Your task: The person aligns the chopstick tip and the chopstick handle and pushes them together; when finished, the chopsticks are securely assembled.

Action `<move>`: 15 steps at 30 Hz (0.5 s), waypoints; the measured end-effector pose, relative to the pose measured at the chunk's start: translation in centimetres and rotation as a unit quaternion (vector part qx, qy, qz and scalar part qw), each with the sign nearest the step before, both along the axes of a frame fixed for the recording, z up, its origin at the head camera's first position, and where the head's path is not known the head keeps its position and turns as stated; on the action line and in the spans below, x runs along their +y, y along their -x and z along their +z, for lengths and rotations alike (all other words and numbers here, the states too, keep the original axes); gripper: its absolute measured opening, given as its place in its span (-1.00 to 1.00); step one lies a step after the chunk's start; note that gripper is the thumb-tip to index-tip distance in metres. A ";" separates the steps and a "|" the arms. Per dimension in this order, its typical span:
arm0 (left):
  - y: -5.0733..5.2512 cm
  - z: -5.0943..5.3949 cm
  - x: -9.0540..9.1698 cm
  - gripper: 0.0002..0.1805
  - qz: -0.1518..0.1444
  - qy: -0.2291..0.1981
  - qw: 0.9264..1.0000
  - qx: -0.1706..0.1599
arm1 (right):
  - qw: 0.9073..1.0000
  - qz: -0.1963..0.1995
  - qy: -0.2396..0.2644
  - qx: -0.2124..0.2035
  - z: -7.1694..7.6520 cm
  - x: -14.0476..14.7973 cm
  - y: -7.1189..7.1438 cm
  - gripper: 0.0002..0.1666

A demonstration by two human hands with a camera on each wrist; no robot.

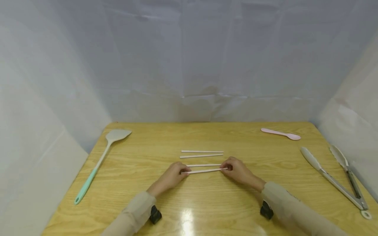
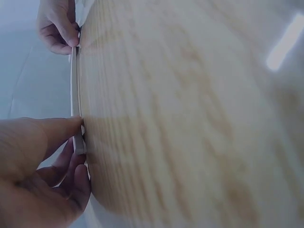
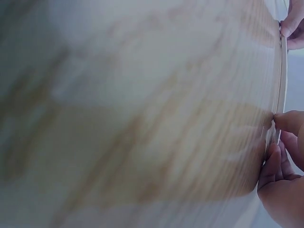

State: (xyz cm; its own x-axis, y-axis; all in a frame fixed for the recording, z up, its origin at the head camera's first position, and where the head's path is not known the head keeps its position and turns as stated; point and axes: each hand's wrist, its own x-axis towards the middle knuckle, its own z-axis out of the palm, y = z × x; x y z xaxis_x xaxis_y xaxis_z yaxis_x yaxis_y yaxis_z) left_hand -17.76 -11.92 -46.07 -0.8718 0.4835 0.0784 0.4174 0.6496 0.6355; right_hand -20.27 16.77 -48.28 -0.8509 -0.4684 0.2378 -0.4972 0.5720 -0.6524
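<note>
Between my hands lies a thin white chopstick [image 1: 203,171], nearest me of several on the wooden table. My left hand [image 1: 174,176] pinches its left end between thumb and fingers. At the opposite end my right hand [image 1: 238,171] pinches it the same way. Just behind it is a second chopstick [image 1: 203,165], its ends partly hidden by the hands. Farther back rest two more, an upper chopstick [image 1: 202,151] and a slightly slanted chopstick [image 1: 201,156]. In the left wrist view the held chopstick [image 2: 74,85] runs close along the table surface.
A spatula [image 1: 95,167] with a mint handle lies along the left side of the table [image 1: 206,203]. At the back right is a pink spoon [image 1: 280,133]. Metal tongs [image 1: 339,186] lie spread at the right edge. Pale sheeting [image 1: 195,65] stands behind and on both sides.
</note>
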 end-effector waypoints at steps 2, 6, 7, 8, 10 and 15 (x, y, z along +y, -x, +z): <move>0.1 0.0 0.0 -0.86 0.000 0.001 1.000 0.000 | 1.000 -0.002 -0.002 -0.001 0.0 0.0 0.0 -0.95; 0.1 0.0 0.0 -0.87 0.004 -0.001 1.000 -0.007 | 1.000 -0.006 -0.001 -0.001 0.0 0.0 0.0 -0.95; 0.1 0.0 0.0 -0.87 0.005 -0.002 1.000 -0.007 | 1.000 -0.009 -0.001 -0.003 0.0 0.0 0.0 -0.94; 0.1 0.0 0.0 -0.87 0.005 -0.002 1.000 -0.006 | 1.000 -0.010 -0.001 -0.003 0.0 0.0 0.0 -0.93; 0.1 0.0 0.0 -0.87 0.005 -0.002 1.000 -0.007 | 1.000 -0.011 -0.003 -0.006 0.1 -0.1 -0.1 -0.93; 0.1 0.1 -0.1 -0.88 0.008 0.000 1.000 -0.010 | 1.000 -0.013 -0.006 -0.011 0.1 -0.1 -0.1 -0.93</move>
